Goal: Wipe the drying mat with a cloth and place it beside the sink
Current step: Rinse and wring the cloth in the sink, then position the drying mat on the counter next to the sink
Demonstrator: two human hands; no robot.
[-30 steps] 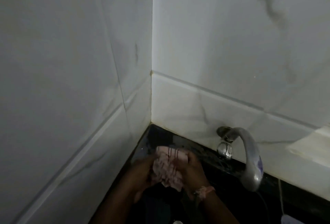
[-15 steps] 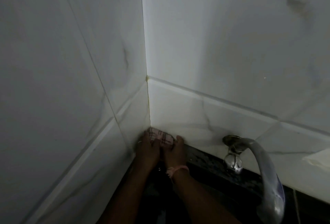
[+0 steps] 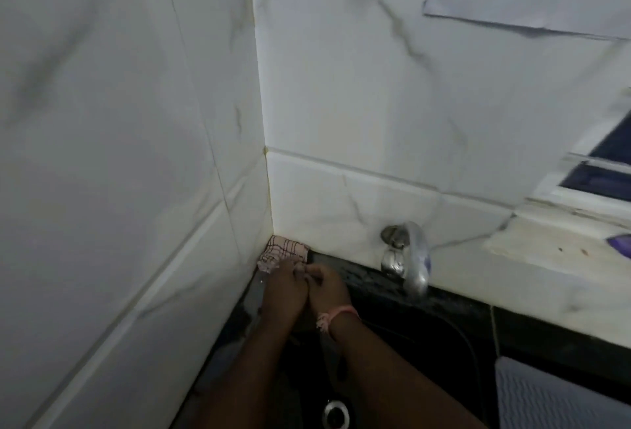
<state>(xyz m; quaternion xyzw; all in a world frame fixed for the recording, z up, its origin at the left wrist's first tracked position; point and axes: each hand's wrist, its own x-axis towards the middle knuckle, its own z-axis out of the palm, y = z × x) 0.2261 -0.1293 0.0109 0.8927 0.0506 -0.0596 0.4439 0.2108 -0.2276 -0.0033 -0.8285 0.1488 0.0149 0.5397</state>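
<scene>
While your left hand (image 3: 285,288) and right hand (image 3: 326,287) sit side by side in the corner, both have their fingers curled down onto the near edge of the checked cloth (image 3: 285,251), pressing or pinching it against the dark worktop (image 3: 454,295); exactly which fingers grip is hard to tell in this light. Just beyond your fingertips the cloth is bunched into the angle of the tiled walls (image 3: 170,155). To the right of your right hand stands the tap (image 3: 411,258), and below your wrists lies the black sink (image 3: 392,360) with its drain (image 3: 336,413). Well off to your right, at the lower edge of view, lies the ribbed grey drying mat (image 3: 560,398). It looks light, floppy and perhaps slick when wet, so take it by an edge with both hands.
</scene>
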